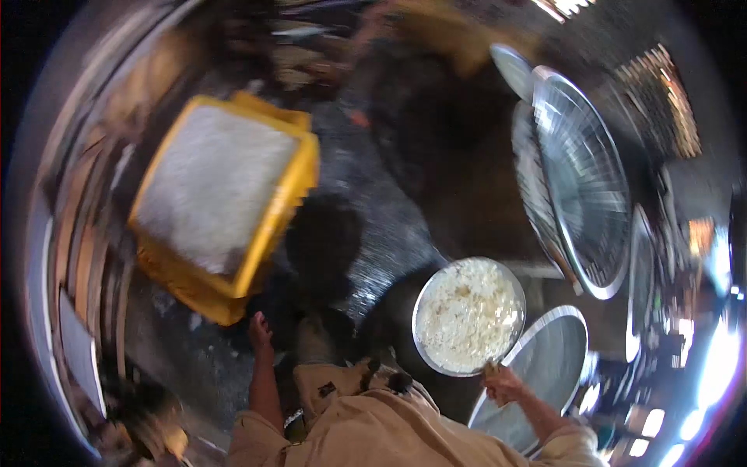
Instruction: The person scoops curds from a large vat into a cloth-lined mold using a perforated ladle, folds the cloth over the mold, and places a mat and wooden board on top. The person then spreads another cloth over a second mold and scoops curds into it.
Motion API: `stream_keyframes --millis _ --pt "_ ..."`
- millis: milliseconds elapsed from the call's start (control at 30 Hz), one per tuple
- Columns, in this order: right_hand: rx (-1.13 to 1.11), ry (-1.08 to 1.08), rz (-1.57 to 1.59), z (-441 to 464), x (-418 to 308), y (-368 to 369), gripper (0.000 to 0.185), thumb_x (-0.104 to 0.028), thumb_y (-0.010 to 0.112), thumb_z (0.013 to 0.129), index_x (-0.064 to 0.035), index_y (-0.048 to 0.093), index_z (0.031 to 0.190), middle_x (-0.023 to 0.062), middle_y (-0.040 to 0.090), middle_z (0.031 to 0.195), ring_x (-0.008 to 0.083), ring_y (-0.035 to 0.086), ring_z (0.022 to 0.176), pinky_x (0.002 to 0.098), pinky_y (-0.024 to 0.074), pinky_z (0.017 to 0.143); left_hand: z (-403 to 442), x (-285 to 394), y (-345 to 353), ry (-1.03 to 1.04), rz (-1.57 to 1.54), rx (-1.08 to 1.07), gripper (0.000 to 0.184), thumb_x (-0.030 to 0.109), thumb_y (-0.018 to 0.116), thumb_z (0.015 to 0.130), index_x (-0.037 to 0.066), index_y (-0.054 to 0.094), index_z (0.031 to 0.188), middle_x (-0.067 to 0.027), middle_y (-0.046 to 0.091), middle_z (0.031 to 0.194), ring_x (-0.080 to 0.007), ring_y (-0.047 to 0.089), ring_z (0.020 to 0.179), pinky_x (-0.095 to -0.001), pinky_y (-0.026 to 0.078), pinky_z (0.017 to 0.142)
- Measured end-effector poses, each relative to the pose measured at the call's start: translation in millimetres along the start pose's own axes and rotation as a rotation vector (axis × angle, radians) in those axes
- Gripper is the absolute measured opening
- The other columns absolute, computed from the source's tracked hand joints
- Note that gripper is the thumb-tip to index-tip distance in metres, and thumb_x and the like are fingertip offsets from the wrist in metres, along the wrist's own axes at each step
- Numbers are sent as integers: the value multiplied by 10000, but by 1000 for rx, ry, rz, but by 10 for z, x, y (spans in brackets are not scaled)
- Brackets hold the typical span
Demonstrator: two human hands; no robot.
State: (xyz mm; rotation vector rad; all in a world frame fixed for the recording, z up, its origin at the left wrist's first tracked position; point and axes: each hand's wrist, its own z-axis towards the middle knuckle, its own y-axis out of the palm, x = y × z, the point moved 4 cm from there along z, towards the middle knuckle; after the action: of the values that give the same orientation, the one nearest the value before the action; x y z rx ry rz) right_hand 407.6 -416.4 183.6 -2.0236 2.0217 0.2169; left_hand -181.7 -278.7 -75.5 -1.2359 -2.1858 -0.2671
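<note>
My right hand (504,384) is closed at the near edge of a round metal pan (523,300). Something tan shows at the grip; whether it is a cloth or a handle I cannot tell. White, lumpy food (465,315) with brownish specks covers the pan's inside. My left hand (261,333) hangs low with nothing in it, its fingers loosely apart. Just beyond that hand stands a yellow crate (268,226), heaped with fine white material (214,179). Motion blur hides finer detail of the crate's load.
To the right a large shiny metal basin (580,179) stands tilted on edge. Another wide metal basin (537,373) lies beneath my right forearm. The dark floor (366,226) looks wet. Wooden boards (85,249) line the left side.
</note>
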Motion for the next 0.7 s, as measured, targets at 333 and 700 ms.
stream_keyframes --millis 333,700 --pt "-248 -252 -272 2272 -2241 3673 202 -150 637 701 -63 548 860 43 522 648 129 497 544 276 415 462 835 1049 -287 -113 -412 13 667 580 450 781 115 354 1250 -54 405 1222 -216 417 1016 -410 332 826" --pt "-477 -226 -249 3065 -3224 6159 203 -258 593 790 -77 501 801 13 470 594 132 472 469 275 419 410 964 799 185 50 -574 25 687 546 371 843 69 243 1321 -85 274 1334 -243 304 1183 -379 265 960"
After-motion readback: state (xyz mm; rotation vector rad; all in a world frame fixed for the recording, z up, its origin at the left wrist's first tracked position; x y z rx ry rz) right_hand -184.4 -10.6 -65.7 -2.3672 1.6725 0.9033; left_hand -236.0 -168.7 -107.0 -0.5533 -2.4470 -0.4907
